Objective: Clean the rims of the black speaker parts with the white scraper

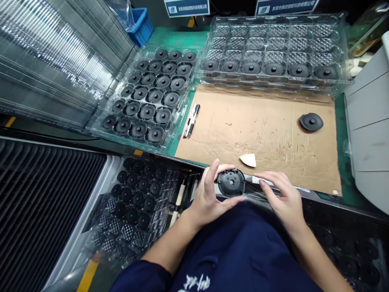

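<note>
My left hand (209, 194) grips a round black plastic part (231, 182) by its rim, thumb below and fingers above. The part's underside, with small posts and a central hole, faces me. Just to the right is my right hand (282, 196), its thumb and index finger stretched toward the part but apart from it. I see nothing held between those fingers. Beyond the hands, a small white pointed piece (248, 160) lies on the cardboard sheet (267, 121). Another black part (311, 121) rests on the cardboard at the right.
A clear tray (170, 129) full of black parts lies at the left. A stack of clear trays (273, 81) stands at the back, its front row filled. Two pens (191, 121) lie on the cardboard's left edge. More filled trays (138, 190) sit below the table; a grey bin (369, 109) is at right.
</note>
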{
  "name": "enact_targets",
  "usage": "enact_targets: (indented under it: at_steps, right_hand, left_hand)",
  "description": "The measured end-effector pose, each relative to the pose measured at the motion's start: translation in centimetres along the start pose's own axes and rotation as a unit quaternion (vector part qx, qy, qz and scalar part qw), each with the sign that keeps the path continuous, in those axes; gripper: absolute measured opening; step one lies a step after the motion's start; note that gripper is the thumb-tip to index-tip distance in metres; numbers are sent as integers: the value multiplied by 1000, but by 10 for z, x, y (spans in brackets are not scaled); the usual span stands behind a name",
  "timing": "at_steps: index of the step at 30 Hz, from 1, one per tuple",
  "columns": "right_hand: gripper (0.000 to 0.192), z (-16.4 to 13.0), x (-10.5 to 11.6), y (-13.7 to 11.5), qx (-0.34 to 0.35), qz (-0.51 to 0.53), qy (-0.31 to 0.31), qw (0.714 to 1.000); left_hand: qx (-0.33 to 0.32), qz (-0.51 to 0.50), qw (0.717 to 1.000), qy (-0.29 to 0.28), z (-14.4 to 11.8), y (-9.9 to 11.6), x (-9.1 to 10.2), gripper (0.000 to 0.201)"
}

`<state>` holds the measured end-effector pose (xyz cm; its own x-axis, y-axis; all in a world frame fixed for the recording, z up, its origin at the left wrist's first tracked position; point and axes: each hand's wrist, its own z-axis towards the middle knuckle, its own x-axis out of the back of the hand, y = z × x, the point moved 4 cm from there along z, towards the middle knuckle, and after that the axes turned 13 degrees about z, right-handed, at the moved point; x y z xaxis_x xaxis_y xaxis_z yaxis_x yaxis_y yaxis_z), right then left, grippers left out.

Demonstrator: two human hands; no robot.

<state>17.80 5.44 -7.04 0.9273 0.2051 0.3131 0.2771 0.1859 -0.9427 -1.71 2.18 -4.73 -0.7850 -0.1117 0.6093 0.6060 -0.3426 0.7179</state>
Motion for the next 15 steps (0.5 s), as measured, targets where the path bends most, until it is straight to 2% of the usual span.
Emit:
enact_targets:
  at_steps: [5,8,11,13,15]
  right_hand:
    - [22,-1,-3,-26,-21,139,-28,990]
    - [21,4,-9,-41,-66,202,-106,971]
    - [18,9,-12,-50,-135,266,-179,938]
    - [18,11,-11,-52,-172,309,-201,913]
    - [18,12,-10,-53,-202,335,-213,895]
  left_hand:
    - [28,-51,998,-4,-1,4,1,110]
    - [47,-109,992,-43,0,8,1,108]
    - [64,-141,983,-96,0,13,0,90]
    - [86,-145,978,-119,-1,14,0,72]
    - [109,-154,973,-136,-2,15,0,63]
